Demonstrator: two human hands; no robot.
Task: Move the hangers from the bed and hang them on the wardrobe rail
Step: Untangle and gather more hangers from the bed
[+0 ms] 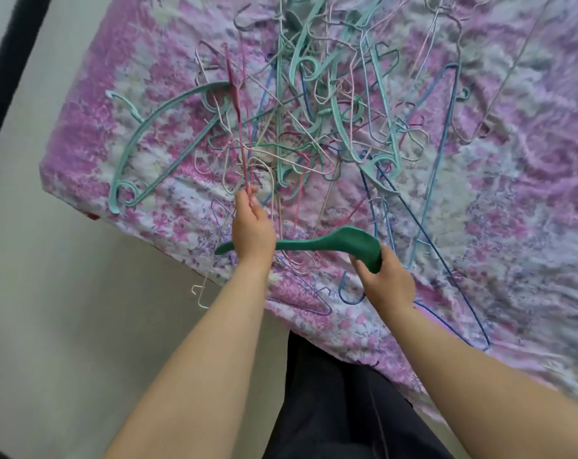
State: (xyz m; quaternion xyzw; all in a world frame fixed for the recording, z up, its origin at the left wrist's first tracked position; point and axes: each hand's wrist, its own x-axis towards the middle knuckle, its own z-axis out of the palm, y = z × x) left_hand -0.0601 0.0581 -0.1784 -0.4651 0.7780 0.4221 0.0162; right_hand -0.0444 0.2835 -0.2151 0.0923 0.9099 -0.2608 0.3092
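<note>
On the bed, seen from the head camera, a large tangle of wire and plastic hangers lies unsorted, so most of the task seems left. The left hand pinches a pink wire hanger in the pile. The right hand grips one end of a dark green plastic hanger. No wardrobe rail shows.

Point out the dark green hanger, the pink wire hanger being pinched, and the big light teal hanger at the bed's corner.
dark green hanger (pixel 330 241): head view, on its broad middle.
pink wire hanger (pixel 239 127): head view, on its thin shaft.
light teal hanger (pixel 155 111): head view, on its curved arm.
</note>
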